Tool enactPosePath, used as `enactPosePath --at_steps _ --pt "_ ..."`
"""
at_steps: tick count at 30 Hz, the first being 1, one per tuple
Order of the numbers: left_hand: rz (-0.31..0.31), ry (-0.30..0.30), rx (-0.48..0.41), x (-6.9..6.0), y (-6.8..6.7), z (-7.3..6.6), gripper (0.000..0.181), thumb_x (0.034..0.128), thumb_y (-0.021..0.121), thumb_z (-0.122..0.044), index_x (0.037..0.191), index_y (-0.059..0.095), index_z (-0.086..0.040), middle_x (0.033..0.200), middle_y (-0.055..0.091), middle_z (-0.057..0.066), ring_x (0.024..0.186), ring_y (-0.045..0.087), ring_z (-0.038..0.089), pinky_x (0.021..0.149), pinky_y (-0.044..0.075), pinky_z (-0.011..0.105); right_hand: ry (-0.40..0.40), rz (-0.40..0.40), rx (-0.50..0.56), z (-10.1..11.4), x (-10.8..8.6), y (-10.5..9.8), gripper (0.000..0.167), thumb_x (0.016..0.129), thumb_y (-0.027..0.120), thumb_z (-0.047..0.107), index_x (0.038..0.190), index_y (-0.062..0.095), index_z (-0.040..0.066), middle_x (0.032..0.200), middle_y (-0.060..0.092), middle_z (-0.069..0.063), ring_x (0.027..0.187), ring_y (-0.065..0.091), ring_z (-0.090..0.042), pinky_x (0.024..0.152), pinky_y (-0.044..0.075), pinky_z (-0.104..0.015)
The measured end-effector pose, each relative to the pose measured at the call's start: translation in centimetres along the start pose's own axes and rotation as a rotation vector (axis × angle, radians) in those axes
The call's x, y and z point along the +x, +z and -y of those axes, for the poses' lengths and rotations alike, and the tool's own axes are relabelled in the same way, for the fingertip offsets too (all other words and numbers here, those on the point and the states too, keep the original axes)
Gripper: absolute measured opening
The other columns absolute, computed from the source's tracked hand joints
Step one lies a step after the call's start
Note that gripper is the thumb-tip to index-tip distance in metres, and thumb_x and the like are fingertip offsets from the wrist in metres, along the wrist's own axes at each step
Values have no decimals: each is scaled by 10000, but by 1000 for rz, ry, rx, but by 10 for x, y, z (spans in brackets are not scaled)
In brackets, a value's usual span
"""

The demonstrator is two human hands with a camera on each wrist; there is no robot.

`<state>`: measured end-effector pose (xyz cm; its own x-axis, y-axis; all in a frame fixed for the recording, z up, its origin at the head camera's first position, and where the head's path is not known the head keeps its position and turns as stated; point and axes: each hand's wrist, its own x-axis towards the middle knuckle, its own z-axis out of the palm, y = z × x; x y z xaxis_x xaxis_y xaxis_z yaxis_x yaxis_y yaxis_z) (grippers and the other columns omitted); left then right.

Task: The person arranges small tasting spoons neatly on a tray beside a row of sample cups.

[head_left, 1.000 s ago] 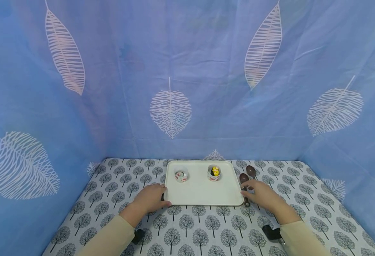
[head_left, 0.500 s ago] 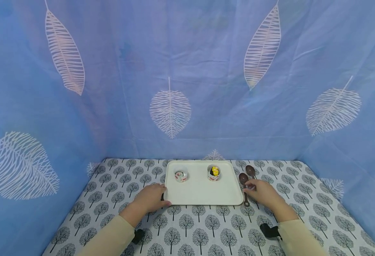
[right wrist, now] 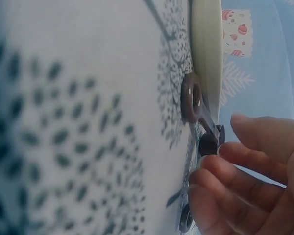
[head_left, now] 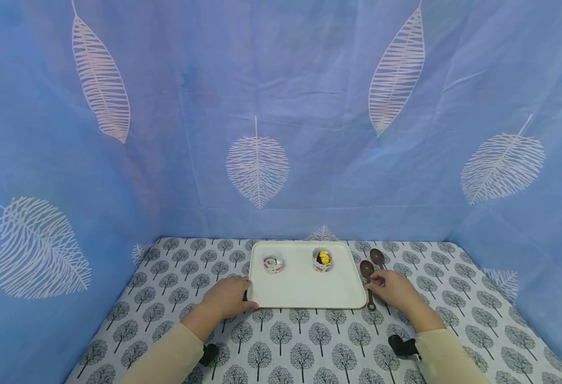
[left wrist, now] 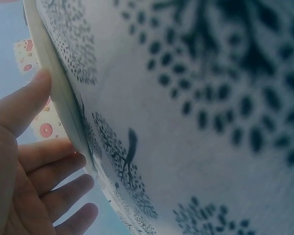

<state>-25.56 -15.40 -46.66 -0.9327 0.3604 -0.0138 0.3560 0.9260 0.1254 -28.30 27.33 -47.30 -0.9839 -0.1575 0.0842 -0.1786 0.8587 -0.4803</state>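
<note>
A cream tray (head_left: 300,290) lies on the cloth in the head view. My left hand (head_left: 225,297) is at its left edge; in the left wrist view the thumb (left wrist: 32,100) and fingertips touch the rim, with the fingers fairly straight. Right of the tray lie two dark brown spoons, a nearer spoon (head_left: 367,268) and a farther spoon (head_left: 377,256). My right hand (head_left: 396,290) hovers over the nearer spoon's handle. In the right wrist view its thumb and forefinger stand apart beside the holed handle (right wrist: 190,98), and nothing shows between them.
On the tray stand two patterned paper cups: the left cup (head_left: 273,264) has something pale and dark in it, the right cup (head_left: 321,262) a dark and yellow piece. A tree-print cloth (head_left: 281,341) covers the table. Blue leaf-print curtains (head_left: 310,176) hang behind and at the sides.
My right hand has left the tray's right edge and shifted slightly right, over the nearer spoon's handle. My left hand, the tray and the cups stay in place.
</note>
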Motion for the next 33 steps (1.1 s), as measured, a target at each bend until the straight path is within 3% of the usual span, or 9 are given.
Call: enactPosePath --at_steps 13,26,33 --pt "4 -5 0 1 0 -1 611 876 734 -508 1309 664 -83 1396 594 112 1284 551 319 1065 466 464 67 -4 10 8 2 0 255 912 712 146 1052 691 -67 789 608 -41 668 532 -178 598 482 -378" --pt "4 3 16 1 1 1 608 883 726 -513 1308 663 -82 1406 586 116 1282 552 323 1067 465 468 123 16 11 11 7 2 342 900 725 175 1095 673 -101 821 629 -62 696 576 -198 635 526 -427" --pt "-5 13 11 2 2 2 600 878 732 -509 1291 673 -77 1388 599 125 1262 567 328 1050 477 471 142 29 35 9 10 4 354 904 720 166 1123 657 -104 955 675 -160 823 643 -290 703 558 -487"
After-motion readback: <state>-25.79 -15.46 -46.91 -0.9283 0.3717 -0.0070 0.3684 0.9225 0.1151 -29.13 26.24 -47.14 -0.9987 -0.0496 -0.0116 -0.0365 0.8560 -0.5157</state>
